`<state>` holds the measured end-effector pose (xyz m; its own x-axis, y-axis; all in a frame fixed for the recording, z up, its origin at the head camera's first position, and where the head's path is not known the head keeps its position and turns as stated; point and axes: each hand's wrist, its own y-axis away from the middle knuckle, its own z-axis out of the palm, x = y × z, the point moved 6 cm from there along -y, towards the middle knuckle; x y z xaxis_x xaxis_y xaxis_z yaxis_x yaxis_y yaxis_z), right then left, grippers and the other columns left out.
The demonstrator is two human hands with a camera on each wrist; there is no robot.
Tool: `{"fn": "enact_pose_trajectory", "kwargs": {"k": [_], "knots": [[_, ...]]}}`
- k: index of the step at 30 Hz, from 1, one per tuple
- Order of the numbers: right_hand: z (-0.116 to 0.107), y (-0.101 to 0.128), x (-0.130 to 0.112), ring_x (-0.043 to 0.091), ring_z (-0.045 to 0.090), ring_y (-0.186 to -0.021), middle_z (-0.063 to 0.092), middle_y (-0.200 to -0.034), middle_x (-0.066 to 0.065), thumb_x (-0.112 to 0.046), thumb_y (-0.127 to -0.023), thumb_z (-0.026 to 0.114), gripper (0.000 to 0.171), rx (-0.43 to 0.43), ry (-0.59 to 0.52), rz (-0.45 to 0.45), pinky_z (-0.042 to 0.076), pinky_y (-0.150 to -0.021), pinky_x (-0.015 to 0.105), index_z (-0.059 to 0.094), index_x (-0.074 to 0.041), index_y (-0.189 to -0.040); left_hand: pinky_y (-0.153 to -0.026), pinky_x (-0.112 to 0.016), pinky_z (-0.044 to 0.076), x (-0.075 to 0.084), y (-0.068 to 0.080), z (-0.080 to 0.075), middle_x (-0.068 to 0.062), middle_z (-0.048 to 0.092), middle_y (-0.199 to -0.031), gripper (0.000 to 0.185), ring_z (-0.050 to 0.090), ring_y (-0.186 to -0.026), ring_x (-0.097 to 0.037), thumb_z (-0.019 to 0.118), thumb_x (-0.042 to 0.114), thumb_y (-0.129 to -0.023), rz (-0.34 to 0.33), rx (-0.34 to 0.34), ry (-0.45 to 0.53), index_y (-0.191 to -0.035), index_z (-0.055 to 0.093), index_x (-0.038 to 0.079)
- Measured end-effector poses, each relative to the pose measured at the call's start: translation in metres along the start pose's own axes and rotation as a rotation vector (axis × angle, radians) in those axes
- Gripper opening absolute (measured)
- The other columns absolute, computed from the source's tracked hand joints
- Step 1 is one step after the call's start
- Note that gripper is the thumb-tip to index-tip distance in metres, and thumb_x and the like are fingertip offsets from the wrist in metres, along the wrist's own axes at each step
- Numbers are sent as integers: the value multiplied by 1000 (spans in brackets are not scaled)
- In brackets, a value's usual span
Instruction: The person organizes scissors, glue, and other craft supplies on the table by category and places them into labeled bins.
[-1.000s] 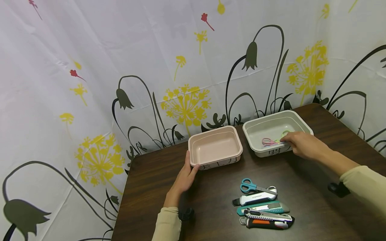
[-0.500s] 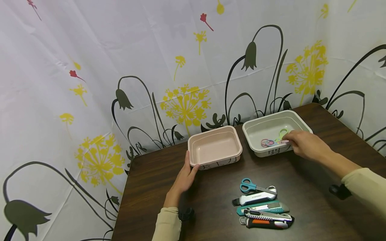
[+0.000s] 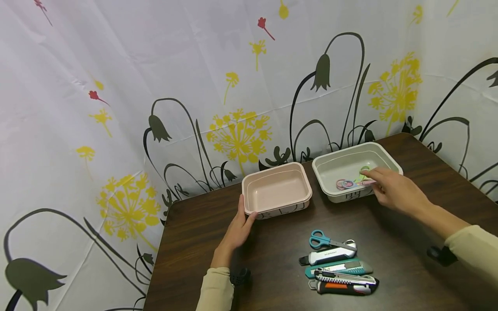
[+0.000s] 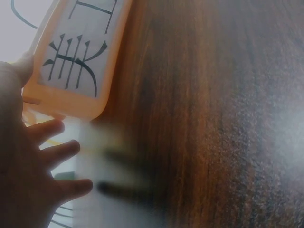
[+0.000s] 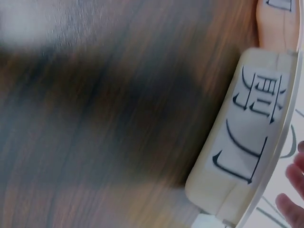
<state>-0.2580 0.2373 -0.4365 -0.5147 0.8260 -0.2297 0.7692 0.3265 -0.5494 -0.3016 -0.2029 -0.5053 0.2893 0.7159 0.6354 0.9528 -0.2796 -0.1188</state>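
My left hand [image 3: 236,231] rests at the near left corner of a pink plastic bin [image 3: 278,190], thumb on its front and other fingers beside it. The left wrist view shows those fingers [image 4: 71,148] spread and fairly straight. Over the near right side of a pale grey-green bin [image 3: 330,166] is my right hand [image 3: 400,190], fingers loosely extended. Below its fingertips lie small scissors: a green pair [image 3: 365,169], a pink pair [image 3: 340,185] and a lavender pair [image 3: 349,184]. Their blades are partly hidden by the hand.
On the dark wooden table [image 3: 202,216], nearer me, lie teal-handled scissors [image 3: 320,239], a white utility knife [image 3: 330,255], a teal one [image 3: 342,268], a silver one [image 3: 346,277] and a black-orange one [image 3: 342,288]. A printed curtain [image 3: 186,52] hangs behind.
My right hand has drawn slightly back and right, its fingers loosening, and the green and lavender scissors show more plainly in the bin. The left hand and the knives stay put.
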Motion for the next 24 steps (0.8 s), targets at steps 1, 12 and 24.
{"fn": "enact_pose_trajectory", "kwargs": {"k": [1, 12, 24], "knots": [[-2, 0, -4, 18, 53, -76, 63, -102, 10, 1, -76, 72, 50, 33, 4, -23, 45, -57, 38, 64, -6, -125, -109, -51, 30, 0, 0, 0, -18, 22, -159, 81, 35, -139, -35, 49, 44, -102, 1, 3, 0, -159, 0, 12], [24, 23, -55, 24, 63, -99, 61, -114, 9, -8, -78, 76, 58, -17, -69, -95, 54, -75, 44, 58, -8, -133, -109, -52, 30, 2, 0, -2, -18, 23, -159, 81, 35, -138, -36, 48, 44, -102, -6, -4, 3, -159, -1, 13], [79, 60, -97, 5, 55, -92, 60, -106, -5, -34, -99, 59, 37, -322, -166, -98, 51, -75, 34, 66, -8, -124, -109, -52, 29, 2, 0, 0, -18, 21, -159, 81, 34, -139, -36, 48, 44, -102, 1, -2, 12, -159, -1, 12]]}}
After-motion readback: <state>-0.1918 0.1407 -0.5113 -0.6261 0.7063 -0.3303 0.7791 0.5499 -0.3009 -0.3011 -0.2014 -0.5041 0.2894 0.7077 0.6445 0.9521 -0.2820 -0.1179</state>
